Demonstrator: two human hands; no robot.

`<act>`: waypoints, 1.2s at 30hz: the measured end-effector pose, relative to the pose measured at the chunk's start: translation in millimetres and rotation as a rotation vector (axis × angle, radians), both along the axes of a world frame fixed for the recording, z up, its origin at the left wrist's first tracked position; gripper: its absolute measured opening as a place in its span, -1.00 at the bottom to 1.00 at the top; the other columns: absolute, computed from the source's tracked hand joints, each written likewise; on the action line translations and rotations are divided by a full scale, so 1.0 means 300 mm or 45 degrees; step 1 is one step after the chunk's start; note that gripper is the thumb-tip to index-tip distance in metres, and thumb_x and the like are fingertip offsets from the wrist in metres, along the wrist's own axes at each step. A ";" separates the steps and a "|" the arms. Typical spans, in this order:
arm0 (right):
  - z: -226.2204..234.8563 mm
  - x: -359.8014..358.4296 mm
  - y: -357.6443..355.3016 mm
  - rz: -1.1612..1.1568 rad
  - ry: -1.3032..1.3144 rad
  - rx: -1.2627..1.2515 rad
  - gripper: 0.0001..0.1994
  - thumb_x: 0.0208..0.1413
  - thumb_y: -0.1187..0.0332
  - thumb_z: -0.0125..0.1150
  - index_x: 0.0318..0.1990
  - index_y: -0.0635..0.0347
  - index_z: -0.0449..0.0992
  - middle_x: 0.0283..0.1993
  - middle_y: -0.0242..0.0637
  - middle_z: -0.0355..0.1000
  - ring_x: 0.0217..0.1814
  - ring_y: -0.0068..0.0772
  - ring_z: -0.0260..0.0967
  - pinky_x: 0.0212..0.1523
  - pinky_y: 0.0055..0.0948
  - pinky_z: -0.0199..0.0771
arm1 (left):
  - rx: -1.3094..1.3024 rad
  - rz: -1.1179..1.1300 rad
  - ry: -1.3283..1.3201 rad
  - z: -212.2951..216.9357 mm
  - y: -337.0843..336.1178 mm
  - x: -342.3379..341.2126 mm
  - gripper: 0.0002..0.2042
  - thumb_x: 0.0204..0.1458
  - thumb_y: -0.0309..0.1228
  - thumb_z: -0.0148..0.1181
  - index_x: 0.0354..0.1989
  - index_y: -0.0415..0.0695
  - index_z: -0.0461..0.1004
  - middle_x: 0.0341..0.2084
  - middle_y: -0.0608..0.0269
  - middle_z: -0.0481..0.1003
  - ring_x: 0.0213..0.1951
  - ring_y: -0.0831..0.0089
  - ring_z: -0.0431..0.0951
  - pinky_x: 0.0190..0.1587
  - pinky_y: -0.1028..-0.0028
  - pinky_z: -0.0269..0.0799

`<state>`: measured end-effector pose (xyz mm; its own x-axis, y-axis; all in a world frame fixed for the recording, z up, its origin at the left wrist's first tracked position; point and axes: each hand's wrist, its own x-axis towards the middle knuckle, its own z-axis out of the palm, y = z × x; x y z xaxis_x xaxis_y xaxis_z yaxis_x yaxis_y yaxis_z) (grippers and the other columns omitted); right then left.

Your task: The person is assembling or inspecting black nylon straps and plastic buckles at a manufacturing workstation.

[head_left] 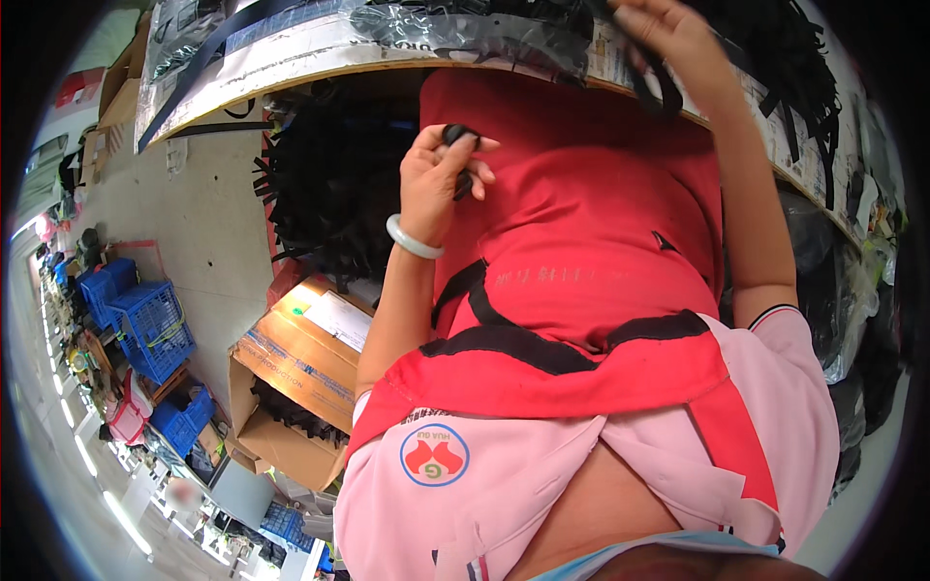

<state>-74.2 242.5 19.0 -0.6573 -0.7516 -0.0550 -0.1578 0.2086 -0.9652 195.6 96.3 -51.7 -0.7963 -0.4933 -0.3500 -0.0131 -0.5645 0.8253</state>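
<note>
My left hand [438, 174], with a pale bangle at its wrist, is raised in front of the red apron [581, 223]. Its fingers are closed on a small black strap piece [459, 134], curled at the thumb. Farther up on the right, my right hand [678, 34] is bent over the table edge and partly blurred. A black strap [664, 92] hangs in a loop beside its fingers, which appear to grip it. The top of the picture cuts off part of that hand.
The worktable [291, 92] bears clear plastic bags [465, 34] and a heap of black straps [790, 73]. Below its left part hangs a mass of black strips [329, 184]. An open cardboard box [300, 363] stands on my left, with blue crates [150, 324] beyond it.
</note>
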 end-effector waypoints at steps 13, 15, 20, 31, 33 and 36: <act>-0.083 0.296 0.007 0.437 -0.311 0.026 -0.82 0.18 0.36 0.15 -0.18 0.30 0.49 -0.51 -0.47 0.37 -0.54 -0.72 0.23 -0.54 -0.64 0.27 | -0.016 -0.093 -0.022 0.013 0.066 -0.070 -0.89 0.08 -0.54 0.17 -0.23 -0.26 0.45 -0.43 0.19 0.52 -0.56 0.50 0.50 -0.57 0.59 0.38; -0.084 0.304 0.007 0.407 -0.328 0.057 -0.83 0.18 0.36 0.14 -0.20 0.31 0.49 -0.52 -0.46 0.37 -0.57 -0.72 0.24 -0.55 -0.64 0.28 | 0.135 -0.119 0.058 0.003 0.043 -0.058 -0.90 0.06 -0.54 0.20 -0.29 -0.27 0.42 -0.47 0.17 0.52 -0.46 0.43 0.59 -0.51 0.55 0.49; -0.071 0.315 0.008 0.327 -0.411 0.093 -0.83 0.19 0.35 0.13 -0.29 0.31 0.46 -0.56 -0.42 0.38 -0.64 -0.68 0.28 -0.61 -0.63 0.29 | 0.049 0.076 0.020 0.011 0.063 -0.080 -0.87 0.07 -0.58 0.17 -0.20 -0.28 0.43 -0.47 0.16 0.52 -0.47 0.44 0.58 -0.51 0.54 0.52; -0.079 0.344 0.009 0.200 -0.855 0.142 -0.84 0.16 0.31 0.16 -0.32 0.24 0.46 -0.55 -0.36 0.41 -0.65 -0.64 0.32 -0.62 -0.65 0.35 | -0.463 0.016 -0.058 -0.001 0.115 -0.087 -0.93 0.08 -0.51 0.21 -0.39 -0.26 0.52 -0.58 0.36 0.48 -0.65 0.69 0.41 -0.65 0.69 0.27; -0.089 0.356 0.008 0.164 -0.912 0.058 -0.84 0.16 0.31 0.16 -0.31 0.23 0.46 -0.54 -0.36 0.42 -0.64 -0.64 0.33 -0.62 -0.66 0.36 | -0.468 0.036 -0.082 0.007 0.130 -0.096 -0.92 0.07 -0.51 0.22 -0.41 -0.26 0.52 -0.59 0.38 0.47 -0.64 0.69 0.39 -0.64 0.68 0.24; -0.099 0.377 0.003 0.106 -0.997 -0.060 -0.84 0.17 0.31 0.16 -0.29 0.22 0.45 -0.52 -0.35 0.43 -0.61 -0.65 0.35 -0.60 -0.66 0.38 | -0.611 0.113 -0.080 -0.009 0.138 -0.107 -0.90 0.06 -0.52 0.24 -0.45 -0.27 0.51 -0.61 0.41 0.44 -0.61 0.69 0.37 -0.60 0.64 0.21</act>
<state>38.8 243.4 -10.7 -0.3815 -0.8098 -0.4457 0.5585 0.1823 -0.8092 163.5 137.5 -54.5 -0.7286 -0.6755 -0.1128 -0.0406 -0.1219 0.9917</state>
